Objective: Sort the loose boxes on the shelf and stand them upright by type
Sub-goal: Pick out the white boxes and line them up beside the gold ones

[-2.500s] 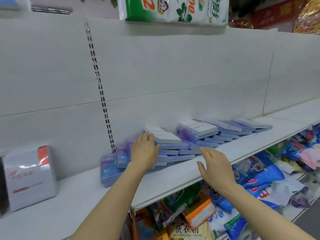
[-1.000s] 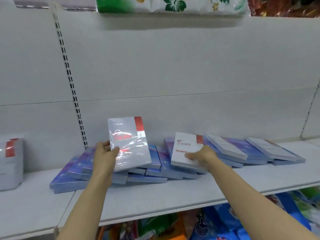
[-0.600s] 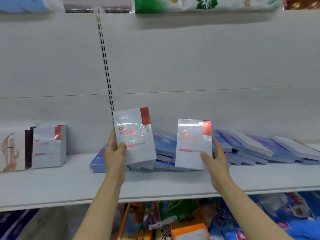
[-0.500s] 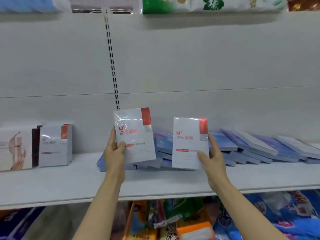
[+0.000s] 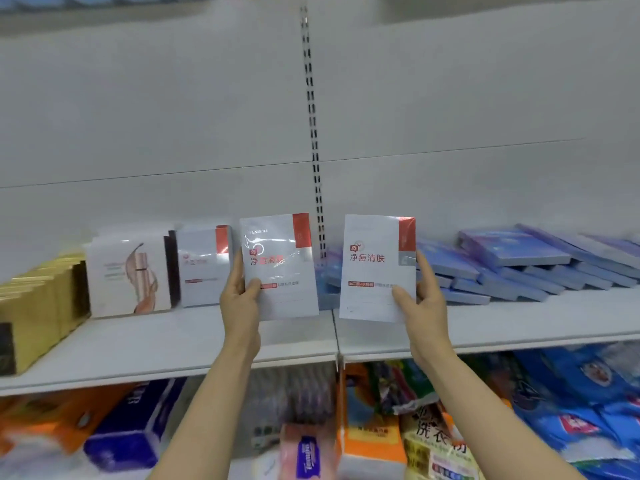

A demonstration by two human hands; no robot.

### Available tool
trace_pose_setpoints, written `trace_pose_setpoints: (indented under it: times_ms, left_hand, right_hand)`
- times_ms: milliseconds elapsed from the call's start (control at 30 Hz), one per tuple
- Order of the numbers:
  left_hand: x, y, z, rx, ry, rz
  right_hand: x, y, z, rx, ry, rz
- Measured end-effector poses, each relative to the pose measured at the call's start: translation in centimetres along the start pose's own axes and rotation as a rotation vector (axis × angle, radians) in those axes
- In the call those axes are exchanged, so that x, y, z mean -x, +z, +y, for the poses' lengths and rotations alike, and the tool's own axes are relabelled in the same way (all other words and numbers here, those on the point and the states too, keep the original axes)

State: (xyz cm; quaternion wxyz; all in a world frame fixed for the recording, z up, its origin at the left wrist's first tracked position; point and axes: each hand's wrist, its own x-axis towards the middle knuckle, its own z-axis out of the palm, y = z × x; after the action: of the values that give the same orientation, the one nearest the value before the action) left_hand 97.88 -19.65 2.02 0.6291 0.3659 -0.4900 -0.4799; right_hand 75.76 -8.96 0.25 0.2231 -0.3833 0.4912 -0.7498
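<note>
So compared to half a second back, both hands have slid left along the shelf (image 5: 173,337) with their boxes, and the standing row at 9 o'clock is now way closer. The left hand (image 5: 240,296) is clamped on a white box with a red corner (image 5: 278,268), thumb across the front, fingers behind. The right hand (image 5: 417,299) is clamped on a matching white box (image 5: 377,268), held upright and facing out. Both float just above the shelf, near its front edge, not set down yet.

Right beside the left box, at its 9 o'clock, there's a white and red box already standing (image 5: 204,266), same type as far as I can tell, though it's blurry. Further left are a box with a pinkish figure (image 5: 130,275) and some gold boxes (image 5: 38,306). The blue boxes (image 5: 512,268) lie flat in a slumped pile out at 3 o'clock.

My take on doing this bit well: push the left box back and park it flush against the standing one, bottom edge down first so it doesn't tip. Then tuck the right box straight in against it, faces forward. Watch the shiny wrap, looks slippery.
</note>
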Motion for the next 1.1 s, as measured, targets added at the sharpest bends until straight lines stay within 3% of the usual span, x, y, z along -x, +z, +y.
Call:
trace_pose_setpoints:
  times_ms: [433,667,867,1100]
  left_hand:
    - [-4.0,-10.4,-2.1,-0.034,-0.079,0.152]
    - [-8.6,-14.4,-3.7,-0.07,-0.085,0.147]
    - [-13.5,-15.6,-4.9,-0.241,-0.03,0.026]
    - [-16.8,-14.5,-5.9,-0.549,0.062,0.074]
  right_hand:
    - [1.1,10.2,3.2,-0.06,0.064,-0.175]
    - [1.5,14.6,4.8,-0.029,0.092,-0.22]
    - [2.4,20.2,5.6,0.0,0.084,-0.162]
    - [3.9,25.2,8.1,0.058,0.085,-0.089]
